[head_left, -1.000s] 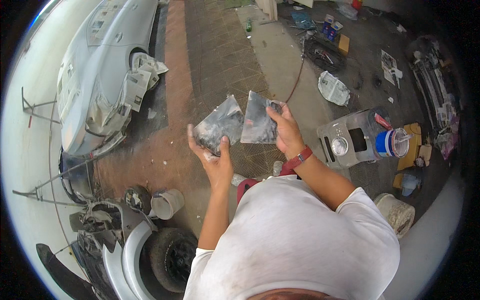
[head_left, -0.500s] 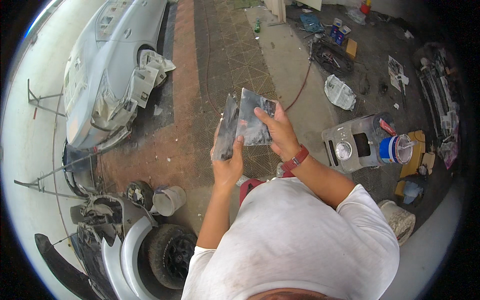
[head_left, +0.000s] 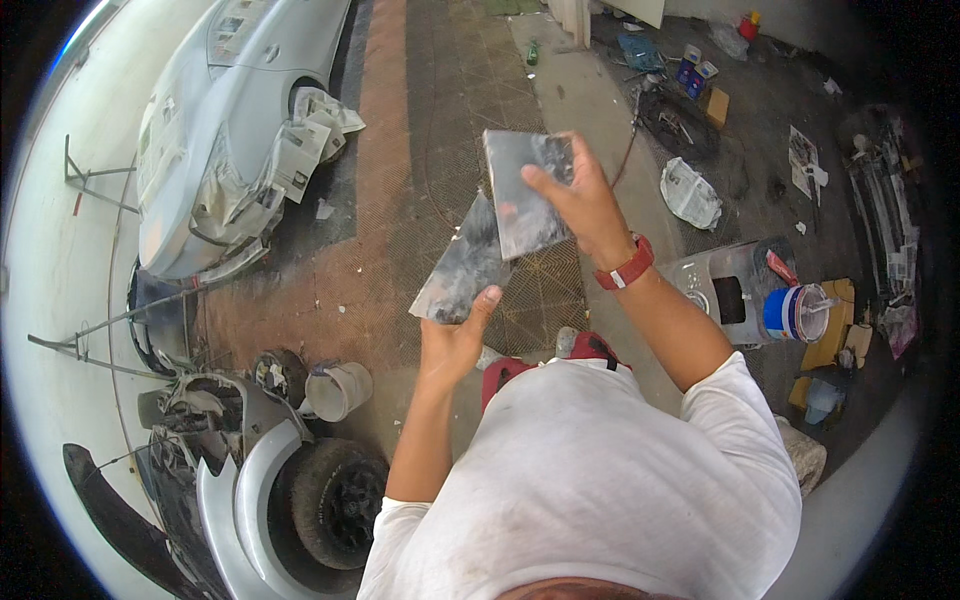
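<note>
My left hand (head_left: 452,338) grips the lower end of a flat, dark metallic plate (head_left: 464,264) with a slanted outline and whitish smears. Its thumb lies along the near edge. My right hand (head_left: 590,208), with a red watch band at the wrist, is closed on a squarer flat grey plate (head_left: 520,205), also smeared white. The right thumb presses on its upper face while the fingers are mostly hidden behind it. The squarer plate is higher and to the right, its lower left side overlapping the other in view. Whether they touch, I cannot tell.
A pale car (head_left: 235,130) masked with newspaper stands at the left. Below it are a metal stand (head_left: 75,345), a white bucket (head_left: 338,390), a wheel (head_left: 340,505) and silver body panels (head_left: 262,500). At the right, a blue-and-white tub (head_left: 790,314) stands by a grey panel (head_left: 705,275).
Both plates have moved apart and turned. My right hand has lifted its plate up and to the right; the left plate has tilted flatter, showing more of its smeared face.
</note>
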